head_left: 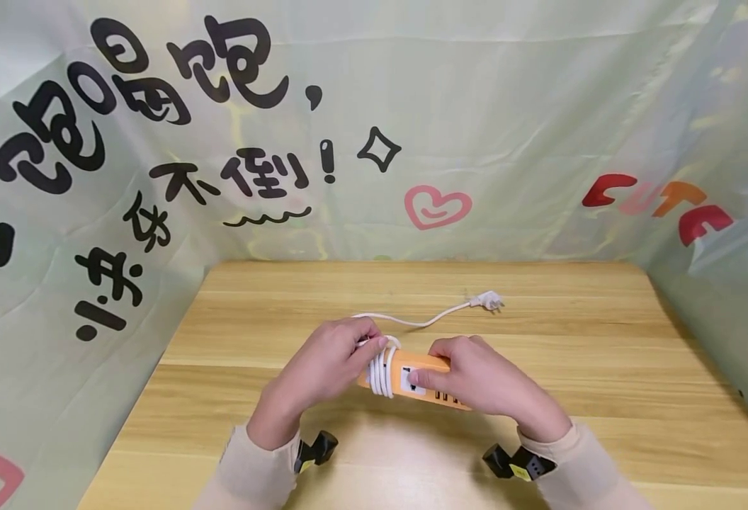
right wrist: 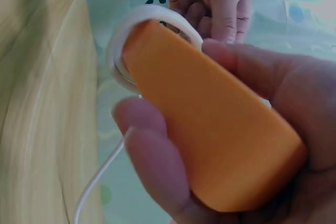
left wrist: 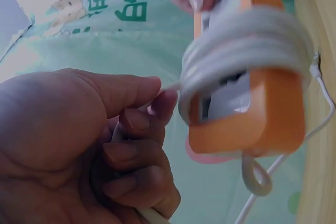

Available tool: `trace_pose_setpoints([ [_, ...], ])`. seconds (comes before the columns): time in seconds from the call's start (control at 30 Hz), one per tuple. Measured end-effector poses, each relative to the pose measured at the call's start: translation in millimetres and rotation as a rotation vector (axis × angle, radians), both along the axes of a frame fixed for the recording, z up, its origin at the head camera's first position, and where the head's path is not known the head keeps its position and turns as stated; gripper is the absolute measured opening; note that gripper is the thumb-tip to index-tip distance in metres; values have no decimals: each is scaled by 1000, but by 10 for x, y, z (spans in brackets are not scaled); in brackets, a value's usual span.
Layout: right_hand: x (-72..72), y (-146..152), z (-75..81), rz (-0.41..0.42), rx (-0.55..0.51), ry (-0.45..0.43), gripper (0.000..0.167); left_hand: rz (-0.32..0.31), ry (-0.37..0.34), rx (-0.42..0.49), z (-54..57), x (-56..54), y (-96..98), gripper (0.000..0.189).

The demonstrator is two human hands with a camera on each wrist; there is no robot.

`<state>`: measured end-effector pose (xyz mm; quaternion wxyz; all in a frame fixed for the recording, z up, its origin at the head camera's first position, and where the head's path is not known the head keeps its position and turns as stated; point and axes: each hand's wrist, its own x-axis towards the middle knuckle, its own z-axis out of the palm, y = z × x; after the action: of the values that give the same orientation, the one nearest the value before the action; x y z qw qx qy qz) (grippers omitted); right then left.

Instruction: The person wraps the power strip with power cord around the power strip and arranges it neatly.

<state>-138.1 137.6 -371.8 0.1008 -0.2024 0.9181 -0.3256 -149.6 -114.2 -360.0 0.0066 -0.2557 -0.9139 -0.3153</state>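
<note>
Beige sleeves (head_left: 246, 471) come closest, and past them the right hand (head_left: 485, 375) clamps its fingers round the orange power strip (right wrist: 205, 124), held above the wooden table (head_left: 571, 333)! Left hand (head_left: 326, 358) pinches the white cord (head_left: 382, 375), thumb against fingertip, loops wrapping the strip's end (the plug (head_left: 489, 301) lies farther back).

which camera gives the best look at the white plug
The head view: the white plug lies there whole, with nothing in front of it, on the table. The left wrist view catches it only small and blurred near the right edge. The right wrist view shows no plug, just part of the white cord.
</note>
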Motion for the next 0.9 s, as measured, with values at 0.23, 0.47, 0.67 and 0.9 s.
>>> trace_pose_setpoints([
  [0.23,-17,-68,-11,-227,-18,7,44,-12,5,41,42,85,8,22],
  [0.47,-34,-59,-16,-320,-127,116,46,-67,-10,114,107,145,24,18],
  [0.67,-53,-45,-6,-355,-219,80,47,-92,-31,158,85,150,89,17],
  [0.9,-50,-34,48,-408,-511,-83,47,-37,18,209,54,143,121,23],
])
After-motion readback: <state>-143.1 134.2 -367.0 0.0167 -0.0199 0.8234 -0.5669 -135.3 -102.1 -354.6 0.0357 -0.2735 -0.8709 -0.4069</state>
